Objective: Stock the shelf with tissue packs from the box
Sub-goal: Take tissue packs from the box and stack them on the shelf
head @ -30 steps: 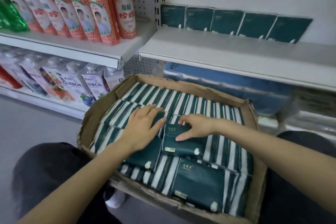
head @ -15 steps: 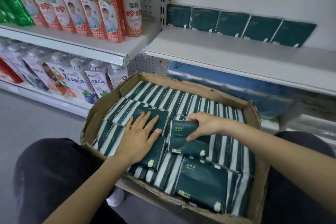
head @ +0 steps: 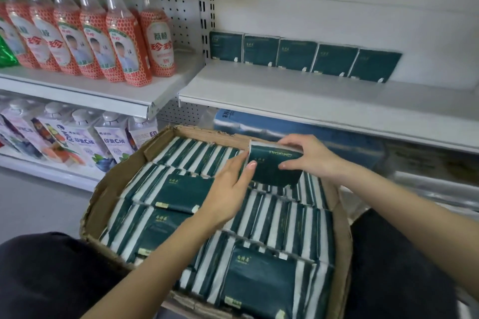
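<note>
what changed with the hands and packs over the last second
The right hand lifted the tissue pack it was gripping out of the box and tilted it up toward the shelf. The left hand left the flat pack and now touches the lifted pack's left edge. Box and five shelf packs stayed put.

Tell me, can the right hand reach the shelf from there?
Probably yes. The right hand holds a pack just below the shelf, whose front is bare.
</note>
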{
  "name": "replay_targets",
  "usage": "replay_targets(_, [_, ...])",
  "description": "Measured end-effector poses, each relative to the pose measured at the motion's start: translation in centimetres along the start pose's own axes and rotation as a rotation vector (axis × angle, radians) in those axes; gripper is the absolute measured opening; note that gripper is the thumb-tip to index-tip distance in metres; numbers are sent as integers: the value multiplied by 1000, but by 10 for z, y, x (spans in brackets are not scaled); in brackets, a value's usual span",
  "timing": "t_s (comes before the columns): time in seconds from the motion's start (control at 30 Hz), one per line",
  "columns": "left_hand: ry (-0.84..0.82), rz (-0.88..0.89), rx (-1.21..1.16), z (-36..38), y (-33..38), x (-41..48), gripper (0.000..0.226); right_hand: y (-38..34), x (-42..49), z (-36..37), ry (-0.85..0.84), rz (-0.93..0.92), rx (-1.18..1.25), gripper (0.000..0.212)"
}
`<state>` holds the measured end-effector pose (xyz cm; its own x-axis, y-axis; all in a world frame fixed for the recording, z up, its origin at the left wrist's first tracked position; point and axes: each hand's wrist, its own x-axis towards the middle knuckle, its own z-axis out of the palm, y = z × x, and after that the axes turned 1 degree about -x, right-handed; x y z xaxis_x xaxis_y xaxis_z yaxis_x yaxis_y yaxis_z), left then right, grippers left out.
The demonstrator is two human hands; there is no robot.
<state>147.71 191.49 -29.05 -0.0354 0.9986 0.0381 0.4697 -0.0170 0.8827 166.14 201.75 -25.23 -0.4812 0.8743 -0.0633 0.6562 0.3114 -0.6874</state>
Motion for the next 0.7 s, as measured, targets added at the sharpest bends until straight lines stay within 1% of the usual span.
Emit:
replay_targets(0.1, [-24,51,-39,13,27,17,53,13,-5,-30,177,-24,56,45])
replay_targets(0.17, [-35,74,-68,24,46,32,55,22,-8,-55,280,-9,71,48])
replay_targets(0.27, [-63,113,-135,44,74,56,51,37,-16,-99,403,21,86,40])
replay_targets(0.33, [-89,155,-130,60,92,75,49,49,-21,-130,461,27,83,34])
replay_targets(0.4, [-116,196,-123,75,108,95,50,65,-24,-160,531,24,79,32])
replay_targets(0.5, [-141,262,-75,96,130,131,50,98,-29,-206,687,38,108,33])
replay_targets(0.7, [-147,297,13,133,151,226,47,185,-13,-269,873,216,47,36])
